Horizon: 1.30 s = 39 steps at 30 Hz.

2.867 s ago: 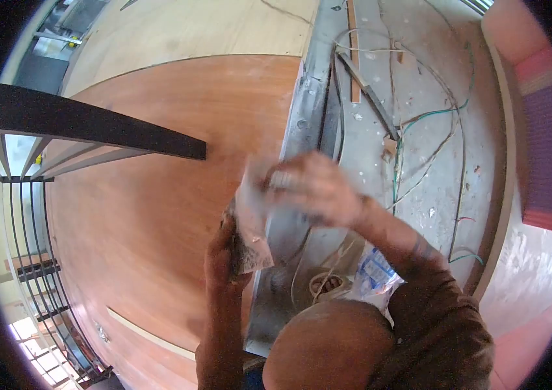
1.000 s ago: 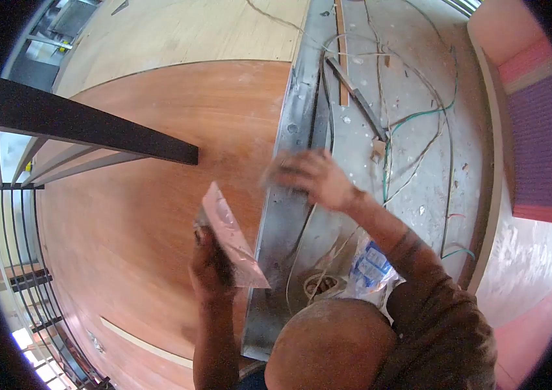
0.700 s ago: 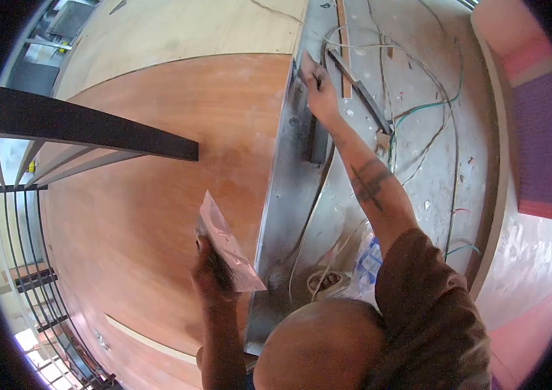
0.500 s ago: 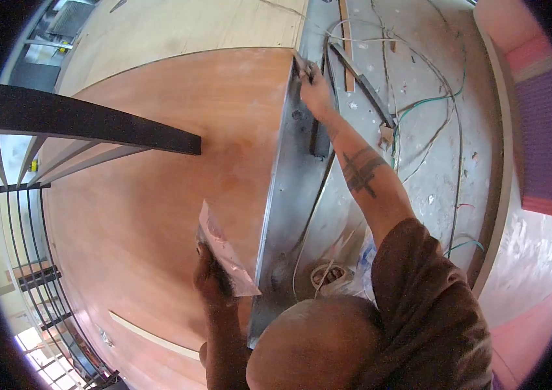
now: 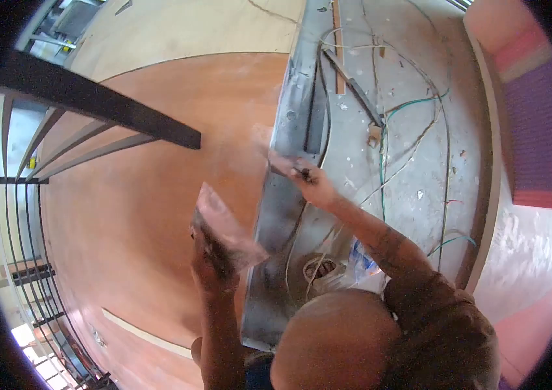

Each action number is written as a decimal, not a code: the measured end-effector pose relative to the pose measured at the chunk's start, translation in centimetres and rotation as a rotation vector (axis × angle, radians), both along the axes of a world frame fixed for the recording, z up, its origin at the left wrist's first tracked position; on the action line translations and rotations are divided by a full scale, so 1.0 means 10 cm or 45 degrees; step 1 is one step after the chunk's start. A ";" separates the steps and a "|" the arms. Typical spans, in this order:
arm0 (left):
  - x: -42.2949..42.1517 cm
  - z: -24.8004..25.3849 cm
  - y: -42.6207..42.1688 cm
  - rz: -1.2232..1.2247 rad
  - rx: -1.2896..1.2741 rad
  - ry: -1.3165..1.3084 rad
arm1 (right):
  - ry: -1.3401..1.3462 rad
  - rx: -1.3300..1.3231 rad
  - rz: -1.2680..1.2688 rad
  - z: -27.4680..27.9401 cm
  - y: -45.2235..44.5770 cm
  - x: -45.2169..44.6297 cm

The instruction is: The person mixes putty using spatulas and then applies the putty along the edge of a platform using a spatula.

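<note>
My left hand is closed around the lower edge of a flat putty-smeared plate, held above the reddish-brown wooden board. Pinkish paste coats its upper face. In my right hand is a putty knife, gripped by the handle. Its blade, blurred by motion, is at the board's right edge, where a grey metal strip runs alongside. Whether the blade touches the board I cannot tell. Pale smears mark the board near that edge.
A black metal beam reaches over the board from the left. Loose cables and a dark metal bar lie on the grey floor at right. A round container stands near my right arm. A pale wood strip lies lower left.
My right hand has come down along the board's edge from the far corner, with the putty knife now lower and nearer me. The plate in my left hand has shifted and tilted slightly.
</note>
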<state>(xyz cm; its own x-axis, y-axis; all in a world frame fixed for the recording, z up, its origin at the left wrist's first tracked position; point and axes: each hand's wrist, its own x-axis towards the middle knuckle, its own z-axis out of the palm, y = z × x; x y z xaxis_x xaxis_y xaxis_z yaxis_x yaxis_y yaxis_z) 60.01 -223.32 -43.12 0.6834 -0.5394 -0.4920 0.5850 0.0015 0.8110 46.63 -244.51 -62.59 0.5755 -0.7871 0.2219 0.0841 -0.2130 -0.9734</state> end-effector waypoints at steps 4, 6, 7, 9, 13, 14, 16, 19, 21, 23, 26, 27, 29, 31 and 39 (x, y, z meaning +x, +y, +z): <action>-0.05 -0.17 0.09 -0.115 0.135 -0.408 | -0.108 1.274 0.036 0.61 0.19 -0.27; -0.11 -0.21 0.09 -0.345 0.294 -1.303 | -0.285 1.733 0.009 1.02 0.33 -0.35; -0.13 -0.19 0.03 -0.349 0.288 -1.305 | -0.206 1.799 0.143 1.17 0.44 -0.36; -0.16 -0.16 -0.07 -0.604 0.022 -1.760 | -0.128 1.861 0.269 1.20 0.68 -0.38; -0.22 -0.04 -0.06 -0.694 0.404 -1.734 | -0.001 0.527 0.381 1.45 0.72 -0.40; -0.17 -0.02 -0.03 -0.698 0.395 -1.789 | -0.132 1.214 0.313 1.41 0.63 -0.37; -0.11 0.03 0.07 -0.763 0.452 -1.829 | -0.350 1.804 0.164 1.35 0.39 -0.32; -0.15 0.06 0.21 -0.832 0.521 -1.801 | -0.207 1.204 -0.128 1.05 -0.21 -0.21; -0.20 0.04 0.30 -0.849 0.533 -1.726 | -0.206 0.655 -0.142 0.69 -0.60 -0.06; -0.24 -0.03 0.39 -0.700 0.540 -1.580 | 0.096 0.530 -0.156 0.61 -0.89 0.08; -0.29 -0.11 0.48 -0.602 0.579 -1.530 | 0.223 0.163 -0.273 0.23 -1.21 0.40; -0.29 -0.16 0.52 -0.600 0.583 -1.532 | 0.220 0.164 -0.270 0.12 -1.28 0.50; -0.29 -0.24 0.62 -0.532 0.620 -1.457 | 0.440 -0.624 -0.520 -0.02 -1.33 0.66; -0.29 -0.24 0.66 -0.492 0.608 -1.456 | 0.287 -0.225 -0.439 0.18 -1.07 0.73; -0.31 -0.31 0.65 -0.258 0.290 -1.259 | 0.156 -0.616 -0.131 0.56 -0.43 0.26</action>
